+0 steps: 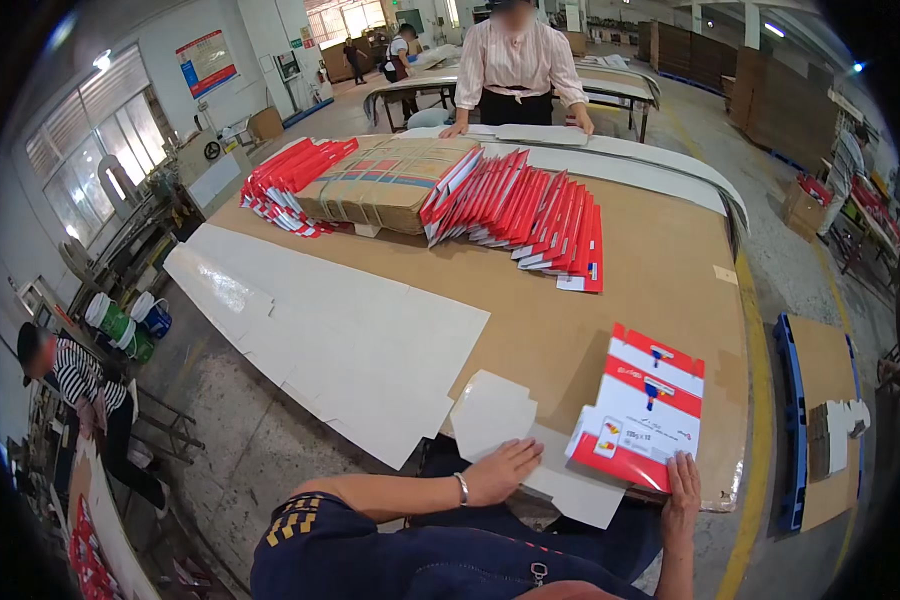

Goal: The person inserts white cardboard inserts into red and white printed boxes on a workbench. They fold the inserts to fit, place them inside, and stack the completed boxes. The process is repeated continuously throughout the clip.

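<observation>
Left hand [507, 470] is lying flat, fingers together, on a white cardboard blank [492, 405]; right hand [681, 497] is pointing forward, fingers resting on the lower-right corner of a red-and-white carton [638, 410] near the table [660, 285] edge; whether it is pinching, I cannot tell.

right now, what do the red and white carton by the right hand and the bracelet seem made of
Red and white carton: likely coated paperboard, given its flat panels and crisp print.
Bracelet: probably polished metal, from its silvery shine.
</observation>
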A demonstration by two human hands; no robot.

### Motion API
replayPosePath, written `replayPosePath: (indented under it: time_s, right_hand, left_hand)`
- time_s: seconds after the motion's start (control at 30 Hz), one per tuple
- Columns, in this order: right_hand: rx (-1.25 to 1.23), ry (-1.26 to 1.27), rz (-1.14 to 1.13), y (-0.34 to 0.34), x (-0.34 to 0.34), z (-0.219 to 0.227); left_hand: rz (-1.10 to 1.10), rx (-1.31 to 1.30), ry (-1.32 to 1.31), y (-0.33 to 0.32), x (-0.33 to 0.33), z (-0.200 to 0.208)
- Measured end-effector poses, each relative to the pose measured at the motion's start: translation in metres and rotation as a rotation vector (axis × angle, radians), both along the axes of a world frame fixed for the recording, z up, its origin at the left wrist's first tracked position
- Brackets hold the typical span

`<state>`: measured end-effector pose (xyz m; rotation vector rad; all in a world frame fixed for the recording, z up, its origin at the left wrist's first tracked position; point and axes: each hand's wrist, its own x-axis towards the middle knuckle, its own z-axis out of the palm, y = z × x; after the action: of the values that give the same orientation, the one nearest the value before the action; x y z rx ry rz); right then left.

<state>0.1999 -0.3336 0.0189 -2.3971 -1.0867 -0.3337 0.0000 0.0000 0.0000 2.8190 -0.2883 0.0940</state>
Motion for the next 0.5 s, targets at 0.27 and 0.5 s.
replayPosePath:
  time_s: [0.27, 0.5]
  right_hand:
    - [0.107, 0.150, -0.008, -0.006, 0.015, -0.008]
    - [0.135, 0.104, -0.026, -0.006, 0.012, -0.010]
  left_hand:
    - [-0.053, -0.575, -0.148, 0.049, 0.024, 0.007]
    - [0.381, -0.228, -0.200, 0.030, 0.071, 0.005]
